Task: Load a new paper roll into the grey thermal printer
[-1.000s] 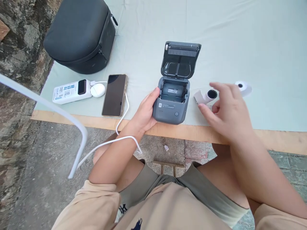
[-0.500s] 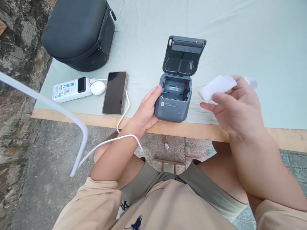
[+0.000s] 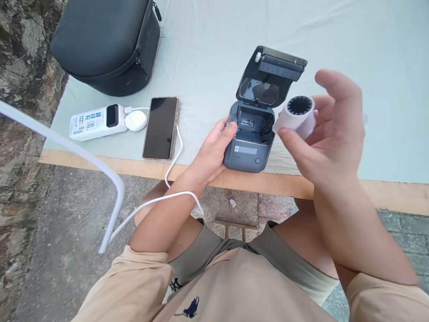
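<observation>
A small dark grey label printer [image 3: 247,154] is held at the table's front edge by my left hand [image 3: 214,150], thumb over its left side. Its lid [image 3: 268,76] stands raised, with a roller along the top, and the paper bay [image 3: 251,121] shows no roll inside. Just right of the bay, my right hand [image 3: 330,134] grips a white paper roll [image 3: 291,117] between thumb and fingers, its dark toothed core end facing up toward me. The index finger is lifted off the roll. Part of the roll is hidden by the hand.
On the left of the cloth-covered table lie a phone [image 3: 161,128] and a white power bank [image 3: 95,123] with a white round plug piece [image 3: 136,121]. Behind them sits a black zip case [image 3: 107,44]. A white cable [image 3: 161,195] crosses my left forearm.
My right hand has turned the paper roll so its core end shows and brought it closer to the printer. The printer has shifted slightly right and tilted in my left hand.
</observation>
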`<control>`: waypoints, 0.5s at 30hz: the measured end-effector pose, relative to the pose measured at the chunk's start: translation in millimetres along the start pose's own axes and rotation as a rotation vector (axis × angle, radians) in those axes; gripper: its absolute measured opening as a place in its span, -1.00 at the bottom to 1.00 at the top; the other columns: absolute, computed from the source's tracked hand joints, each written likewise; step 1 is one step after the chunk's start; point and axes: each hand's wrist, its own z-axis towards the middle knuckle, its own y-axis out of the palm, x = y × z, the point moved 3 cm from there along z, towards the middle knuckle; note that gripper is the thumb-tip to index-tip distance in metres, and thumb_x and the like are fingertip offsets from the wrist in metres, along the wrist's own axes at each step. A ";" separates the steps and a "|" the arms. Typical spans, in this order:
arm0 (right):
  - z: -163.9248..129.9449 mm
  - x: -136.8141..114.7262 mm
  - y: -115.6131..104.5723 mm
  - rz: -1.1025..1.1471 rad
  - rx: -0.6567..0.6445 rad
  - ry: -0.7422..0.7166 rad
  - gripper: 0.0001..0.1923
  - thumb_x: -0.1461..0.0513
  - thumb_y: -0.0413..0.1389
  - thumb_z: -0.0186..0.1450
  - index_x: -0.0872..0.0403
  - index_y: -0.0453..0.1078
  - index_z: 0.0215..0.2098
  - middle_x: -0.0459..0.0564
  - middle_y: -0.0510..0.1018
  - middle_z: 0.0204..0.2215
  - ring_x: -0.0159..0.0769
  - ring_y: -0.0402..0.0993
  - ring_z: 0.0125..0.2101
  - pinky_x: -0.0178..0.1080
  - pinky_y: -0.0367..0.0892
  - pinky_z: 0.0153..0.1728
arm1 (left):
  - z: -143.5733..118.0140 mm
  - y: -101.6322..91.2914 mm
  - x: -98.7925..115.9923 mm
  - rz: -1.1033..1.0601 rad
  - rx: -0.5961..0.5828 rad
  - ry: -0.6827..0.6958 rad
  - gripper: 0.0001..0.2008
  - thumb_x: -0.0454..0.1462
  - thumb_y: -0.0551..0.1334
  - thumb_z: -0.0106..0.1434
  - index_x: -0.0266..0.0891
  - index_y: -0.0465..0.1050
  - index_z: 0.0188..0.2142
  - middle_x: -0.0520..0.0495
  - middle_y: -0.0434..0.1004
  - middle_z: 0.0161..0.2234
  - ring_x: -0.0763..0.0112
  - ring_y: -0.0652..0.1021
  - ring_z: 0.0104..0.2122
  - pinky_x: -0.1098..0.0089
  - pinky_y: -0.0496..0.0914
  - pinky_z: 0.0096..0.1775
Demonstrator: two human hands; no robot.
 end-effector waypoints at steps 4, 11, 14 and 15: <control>6.9 -8.0 10.3 -0.114 0.105 -0.225 -0.57 0.21 0.27 0.36 -0.11 0.33 0.16 -0.04 0.64 -0.02 -0.22 0.68 -0.05 -0.16 0.60 -0.15 | -1.4 1.5 0.6 0.065 -0.005 -0.010 -0.66 -0.05 0.34 0.49 -0.19 0.48 0.10 -0.11 0.73 -0.02 0.16 0.74 0.08 0.25 0.66 0.10; 11.2 -1.5 21.0 -0.295 0.044 -0.318 -0.92 0.28 0.19 0.42 -0.03 0.48 -0.14 -0.06 0.73 -0.05 -0.16 0.70 -0.05 -0.09 0.54 -0.09 | -2.8 0.9 -0.2 0.079 -0.035 -0.004 -0.69 -0.11 0.30 0.52 -0.17 0.45 0.16 -0.12 0.69 0.10 0.25 0.73 0.05 0.38 0.63 0.00; 10.2 -7.5 18.5 -0.301 0.108 -0.391 -0.92 0.30 0.18 0.45 -0.02 0.47 -0.20 -0.10 0.72 -0.16 -0.21 0.68 -0.12 -0.10 0.48 -0.12 | -2.9 1.1 -0.6 0.061 -0.045 0.001 -0.69 -0.10 0.30 0.52 -0.19 0.45 0.14 -0.11 0.71 0.04 0.25 0.74 0.01 0.36 0.64 -0.02; 9.1 -11.0 17.7 -0.321 0.145 -0.409 -0.91 0.31 0.19 0.45 -0.02 0.47 -0.20 -0.11 0.71 -0.20 -0.22 0.66 -0.16 -0.10 0.45 -0.15 | -2.5 0.9 -1.0 0.055 -0.052 0.004 -0.67 -0.08 0.31 0.51 -0.19 0.45 0.13 -0.11 0.72 0.00 0.24 0.75 -0.01 0.34 0.65 -0.04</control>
